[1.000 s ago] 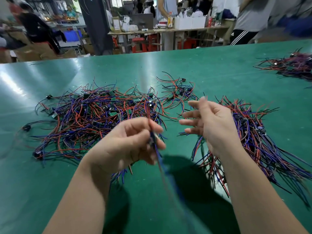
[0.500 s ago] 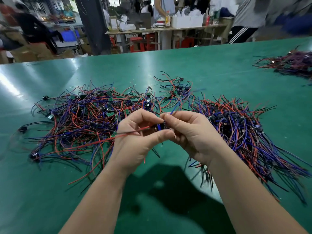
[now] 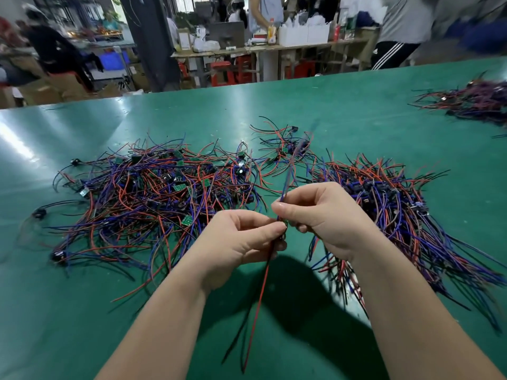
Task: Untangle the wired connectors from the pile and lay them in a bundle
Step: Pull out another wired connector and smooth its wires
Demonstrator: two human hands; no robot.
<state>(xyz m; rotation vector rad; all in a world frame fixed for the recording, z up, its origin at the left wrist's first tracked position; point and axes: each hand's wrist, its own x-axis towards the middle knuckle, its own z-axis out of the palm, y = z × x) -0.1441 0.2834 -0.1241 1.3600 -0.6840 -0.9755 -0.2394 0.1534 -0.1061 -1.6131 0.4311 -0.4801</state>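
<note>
A tangled pile of wired connectors (image 3: 153,198), red, blue and black wires with small green boards, spreads over the left and middle of the green table (image 3: 343,111). A straighter bundle of the same wires (image 3: 406,215) lies to the right, partly behind my right forearm. My left hand (image 3: 241,242) and my right hand (image 3: 326,215) meet above the table and together pinch one wired connector (image 3: 260,294). Its red and black wires hang down toward me from my left fingers. Its blue wire rises blurred from my right fingers.
Another heap of wires (image 3: 474,102) lies at the table's far right edge. Beyond the table stand work benches, red stools, boxes and several people.
Both hands have lifted one connector out of the pile and turned it. Its red and black wires now hang down toward me instead of running left into the pile.
</note>
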